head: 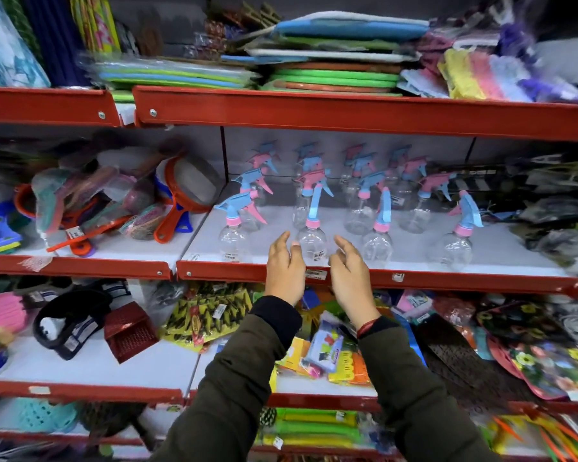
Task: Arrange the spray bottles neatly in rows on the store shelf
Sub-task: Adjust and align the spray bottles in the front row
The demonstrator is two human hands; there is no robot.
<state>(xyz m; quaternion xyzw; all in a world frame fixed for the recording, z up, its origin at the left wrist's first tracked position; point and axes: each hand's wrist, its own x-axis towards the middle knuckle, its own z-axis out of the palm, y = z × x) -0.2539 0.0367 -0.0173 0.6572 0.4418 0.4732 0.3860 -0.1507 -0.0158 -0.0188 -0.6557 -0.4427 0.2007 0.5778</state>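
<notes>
Several clear spray bottles with pink and blue trigger heads stand in rough rows on the white middle shelf (pixel 501 248). In the front row are a left bottle (pixel 232 240), a centre bottle (pixel 312 241), another (pixel 377 243) and a right one (pixel 457 245). My left hand (pixel 284 271) and my right hand (pixel 351 278) are raised at the shelf's red front lip, one on each side of the centre bottle. Both have fingers apart and hold nothing. The left fingertips are near the bottle; I cannot tell if they touch it.
Orange-rimmed sieves and packed brushes (pixel 114 201) fill the shelf bay to the left. Dark packaged goods (pixel 554 208) crowd the right end. Foam mats (pixel 334 61) are stacked on the shelf above. Packets and baskets (pixel 127 331) lie on the shelf below.
</notes>
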